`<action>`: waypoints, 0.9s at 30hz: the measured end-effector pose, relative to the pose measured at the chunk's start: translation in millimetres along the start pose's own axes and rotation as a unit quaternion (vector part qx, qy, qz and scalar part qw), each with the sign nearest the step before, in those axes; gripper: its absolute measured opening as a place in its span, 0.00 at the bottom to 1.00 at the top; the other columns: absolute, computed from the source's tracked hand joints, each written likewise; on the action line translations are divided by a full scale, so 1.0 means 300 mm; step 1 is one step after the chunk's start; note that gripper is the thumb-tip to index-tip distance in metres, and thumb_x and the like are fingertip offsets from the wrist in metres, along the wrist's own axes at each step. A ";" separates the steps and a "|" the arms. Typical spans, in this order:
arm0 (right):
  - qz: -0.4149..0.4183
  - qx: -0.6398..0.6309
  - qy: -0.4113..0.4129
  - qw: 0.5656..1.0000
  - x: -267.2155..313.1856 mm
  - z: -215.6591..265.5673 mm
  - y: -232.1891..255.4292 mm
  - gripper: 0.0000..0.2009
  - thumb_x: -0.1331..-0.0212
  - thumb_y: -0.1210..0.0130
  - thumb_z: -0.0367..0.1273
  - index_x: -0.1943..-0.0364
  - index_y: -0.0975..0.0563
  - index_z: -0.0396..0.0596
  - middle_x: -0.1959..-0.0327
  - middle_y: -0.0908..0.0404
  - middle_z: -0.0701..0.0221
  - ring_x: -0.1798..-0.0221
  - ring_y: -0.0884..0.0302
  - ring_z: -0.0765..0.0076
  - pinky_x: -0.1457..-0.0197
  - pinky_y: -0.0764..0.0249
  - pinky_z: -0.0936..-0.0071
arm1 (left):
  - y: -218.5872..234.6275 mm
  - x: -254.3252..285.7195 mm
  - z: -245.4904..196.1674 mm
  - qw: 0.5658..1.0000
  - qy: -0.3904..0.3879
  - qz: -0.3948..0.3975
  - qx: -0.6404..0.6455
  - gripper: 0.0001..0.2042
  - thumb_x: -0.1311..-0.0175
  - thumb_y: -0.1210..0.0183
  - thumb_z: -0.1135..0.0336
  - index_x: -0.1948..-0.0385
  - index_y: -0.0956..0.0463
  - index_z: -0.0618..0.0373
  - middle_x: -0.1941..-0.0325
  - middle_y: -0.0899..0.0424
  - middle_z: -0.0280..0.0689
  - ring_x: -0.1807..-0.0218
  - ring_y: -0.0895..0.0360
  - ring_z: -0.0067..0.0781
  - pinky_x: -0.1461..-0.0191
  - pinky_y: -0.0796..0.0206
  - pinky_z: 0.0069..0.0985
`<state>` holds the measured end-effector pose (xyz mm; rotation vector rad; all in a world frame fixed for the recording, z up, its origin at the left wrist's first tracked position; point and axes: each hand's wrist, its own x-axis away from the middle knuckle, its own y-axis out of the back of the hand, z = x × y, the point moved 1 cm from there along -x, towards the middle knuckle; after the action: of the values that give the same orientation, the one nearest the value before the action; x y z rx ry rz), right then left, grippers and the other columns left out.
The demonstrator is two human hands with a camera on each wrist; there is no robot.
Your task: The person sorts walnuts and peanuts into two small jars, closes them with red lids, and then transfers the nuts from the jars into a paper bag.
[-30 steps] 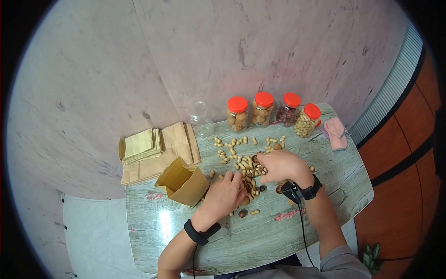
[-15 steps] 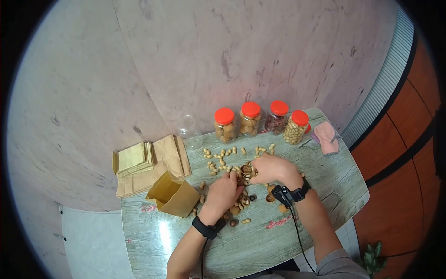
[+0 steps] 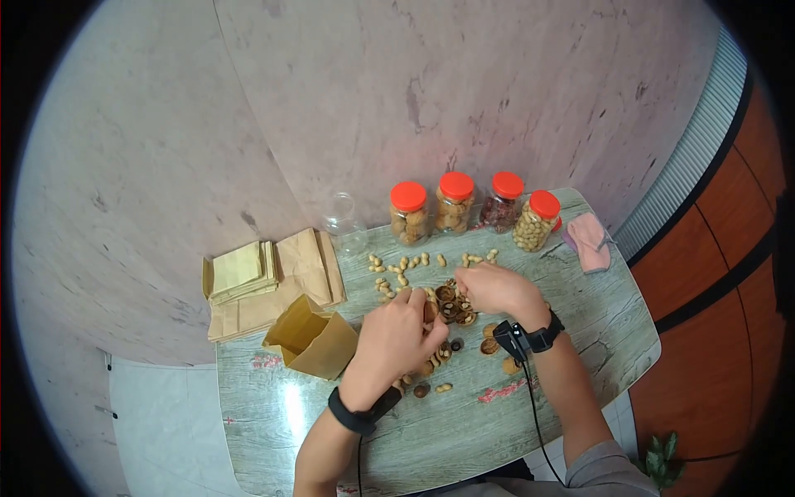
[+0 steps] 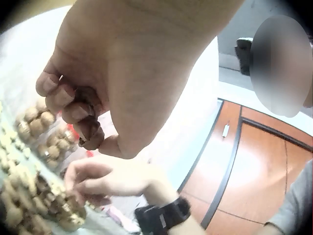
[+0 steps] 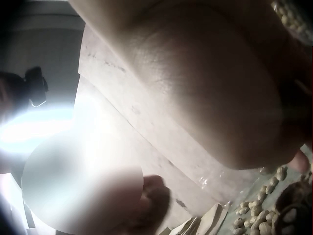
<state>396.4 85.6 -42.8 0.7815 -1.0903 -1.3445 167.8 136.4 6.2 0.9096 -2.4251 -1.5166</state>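
My left hand point(image 3: 391, 338) is over the near left of a nut pile, fingers curled around brown pieces of walnut shell point(image 4: 91, 137) that show between fingertips and thumb in the left wrist view. Opened walnut shells point(image 3: 448, 308) lie among peanuts between my hands. At the pile's far right is my right hand point(image 3: 503, 291), fingertips pointing down at the shells; I cannot tell whether they pinch one. Loose peanuts point(image 3: 403, 265) are scattered behind the pile. An open brown paper bag point(image 3: 331, 352) stands left of my left hand.
Along the back stand red-lidded jars: two of walnuts point(image 3: 409, 225), one of dark red contents point(image 3: 501, 213), one of peanuts point(image 3: 533, 229). A clear jar point(image 3: 348, 228) lies left of them. Flat paper bags point(image 3: 294, 265) are stacked at the back left, a pink cloth point(image 3: 590, 240) at the right.
My left hand has lifted from the pile with shell pieces in its fingers. My right hand has drawn slightly back to the right, and the shells between the hands show more. The head view has shifted.
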 end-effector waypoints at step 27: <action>0.125 0.107 -0.077 0.983 -0.004 0.098 -0.004 0.23 0.36 0.33 0.47 0.58 0.19 0.36 0.62 0.12 0.52 0.56 0.12 0.45 0.50 0.18 0.51 | 0.438 0.264 0.073 0.972 0.155 -0.092 -0.151 0.10 0.34 0.38 0.71 0.55 0.26 0.60 0.60 0.19 0.46 0.60 0.16 0.53 0.57 0.25 0.43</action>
<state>368.9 91.0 -34.1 0.6771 -1.4242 -1.1000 40.0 149.8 92.7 1.2233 -1.8761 -1.6037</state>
